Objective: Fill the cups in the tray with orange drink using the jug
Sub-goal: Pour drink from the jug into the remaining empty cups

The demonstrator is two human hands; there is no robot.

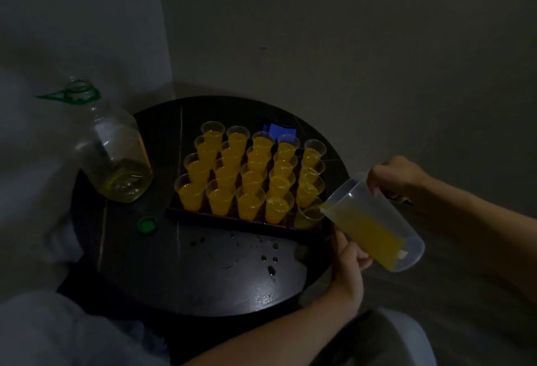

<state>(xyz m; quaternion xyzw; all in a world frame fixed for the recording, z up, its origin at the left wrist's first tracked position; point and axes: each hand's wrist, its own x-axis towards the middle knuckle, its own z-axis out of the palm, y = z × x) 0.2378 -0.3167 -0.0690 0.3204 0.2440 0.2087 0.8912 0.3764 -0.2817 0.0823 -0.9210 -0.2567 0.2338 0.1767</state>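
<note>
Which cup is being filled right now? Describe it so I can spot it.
On the round dark table, find the black tray of cups. It is the cup at the tray's near right corner, under the jug spout; unlike its full neighbours, it is mostly clear.

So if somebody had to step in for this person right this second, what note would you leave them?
Right hand: grips the jug by its handle, tilted, spout over the near-right corner cup, drink flowing.
Left hand: supports the jug from below.
Tray on the round table: every other cup looks full of orange drink.
Left to do: top up that last cup, then set the jug upright.
Note: drips on the table in front of the tray; open big bottle and its green cap sit to the left.
</note>
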